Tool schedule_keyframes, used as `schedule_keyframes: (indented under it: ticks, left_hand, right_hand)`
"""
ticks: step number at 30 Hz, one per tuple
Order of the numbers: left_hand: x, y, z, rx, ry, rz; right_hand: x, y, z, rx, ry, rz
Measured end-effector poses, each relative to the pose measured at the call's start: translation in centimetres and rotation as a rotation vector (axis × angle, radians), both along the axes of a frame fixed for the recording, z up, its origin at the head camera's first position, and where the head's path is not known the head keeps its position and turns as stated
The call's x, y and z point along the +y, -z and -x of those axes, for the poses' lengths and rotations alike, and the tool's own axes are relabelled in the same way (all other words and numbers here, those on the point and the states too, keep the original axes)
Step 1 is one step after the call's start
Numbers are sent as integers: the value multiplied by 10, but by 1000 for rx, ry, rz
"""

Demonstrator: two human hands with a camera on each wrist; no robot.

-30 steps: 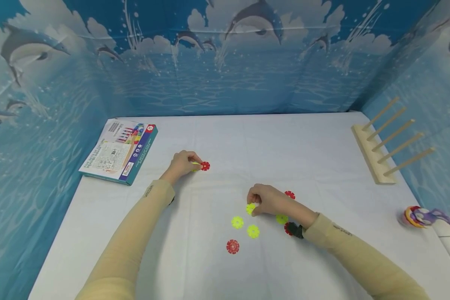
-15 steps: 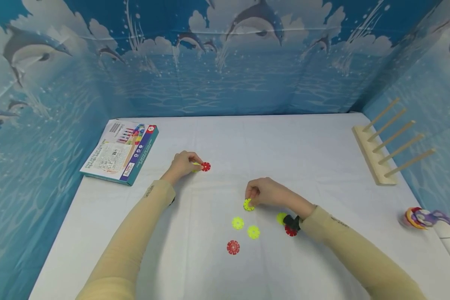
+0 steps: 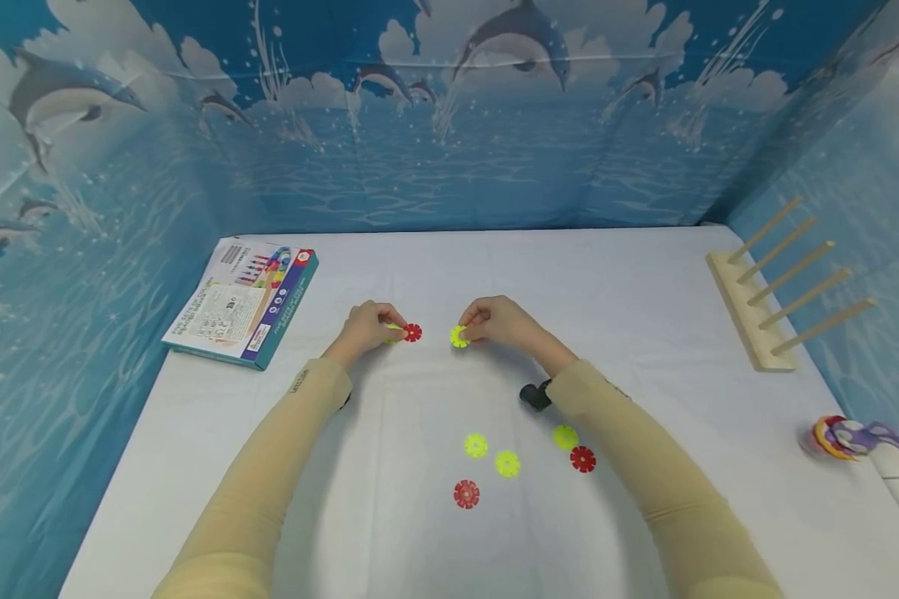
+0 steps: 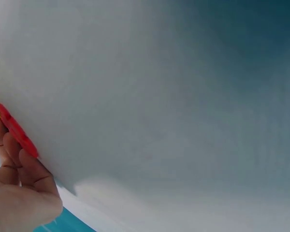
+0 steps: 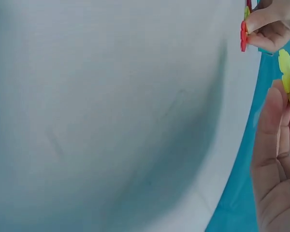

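In the head view my left hand (image 3: 365, 326) pinches a red notched snowflake disc (image 3: 414, 333) joined to a yellow one (image 3: 392, 327). The left wrist view shows the red disc (image 4: 17, 130) edge-on at the fingertips, the yellow beyond it. My right hand (image 3: 502, 320) pinches a single yellow snowflake disc (image 3: 459, 336) between thumb and fingers, a short gap to the right of the red disc. Seen from the right wrist, this yellow disc (image 5: 286, 70) stands upright at the fingertips, with the left hand (image 5: 273, 24) and its discs just beyond.
Loose discs lie on the white table nearer the body: yellow ones (image 3: 475, 446) and red ones (image 3: 466, 494). A picture box (image 3: 240, 304) sits at the left, a wooden peg rack (image 3: 749, 312) at the right. A small purple-topped item (image 3: 839, 434) stands at the right edge.
My right hand has lifted the yellow disc from the pile and carried it away from the body and leftward, close to the left hand. The left hand has stayed in place with its discs.
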State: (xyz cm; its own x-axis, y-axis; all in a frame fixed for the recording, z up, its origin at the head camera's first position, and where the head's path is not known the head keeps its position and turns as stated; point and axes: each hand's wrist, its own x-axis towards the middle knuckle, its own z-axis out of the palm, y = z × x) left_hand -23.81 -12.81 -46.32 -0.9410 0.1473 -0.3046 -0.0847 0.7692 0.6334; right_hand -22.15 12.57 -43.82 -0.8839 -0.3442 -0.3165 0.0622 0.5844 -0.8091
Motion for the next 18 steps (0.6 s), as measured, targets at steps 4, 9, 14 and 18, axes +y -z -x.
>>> schedule_keyframes:
  ticks: [4,9,14,18]
  left_hand:
    - [0,0,1,-7,-5,16]
    - [1,0,0,-5,-3,17]
    - [0,1,1,-5,-2,8]
    - [0,2,2,-7,-2,10]
  right_hand:
    - [-13,7,12,-7,55,17]
    - [-26,14,22,-26,93,11]
    - [-38,19,28,-17,101,-34]
    - [-46,20,30,-7,99,-70]
